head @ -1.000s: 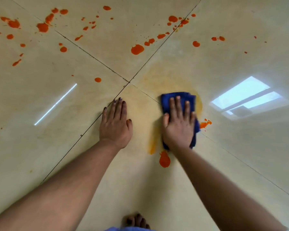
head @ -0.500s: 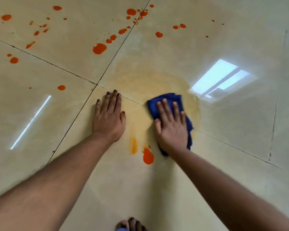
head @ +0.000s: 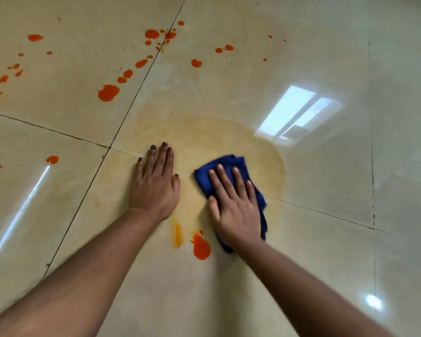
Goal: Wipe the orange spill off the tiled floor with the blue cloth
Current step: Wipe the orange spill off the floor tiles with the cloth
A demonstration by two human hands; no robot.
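A folded blue cloth (head: 229, 164) lies flat on the glossy beige tiled floor (head: 326, 190), with my right hand (head: 236, 207) pressed palm-down on it, fingers spread. My left hand (head: 156, 186) rests flat on the bare tile just left of the cloth, fingers together, holding nothing. A thick orange blob (head: 201, 246) sits right below the cloth's near-left corner, beside a thin orange streak (head: 178, 234). A pale yellow smear (head: 229, 135) surrounds the cloth. Many orange drops (head: 108, 92) dot the tiles farther away and to the left.
Dark grout lines (head: 136, 91) cross near my left hand's fingertips. A bright window reflection (head: 297, 113) glares on the floor to the right of the smear, and a thin light streak (head: 22, 210) lies at left.
My right hand has slid the cloth leftward and nearer over the smear; the small orange spot at its right side is gone. The view has shifted right. My left hand stays planted.
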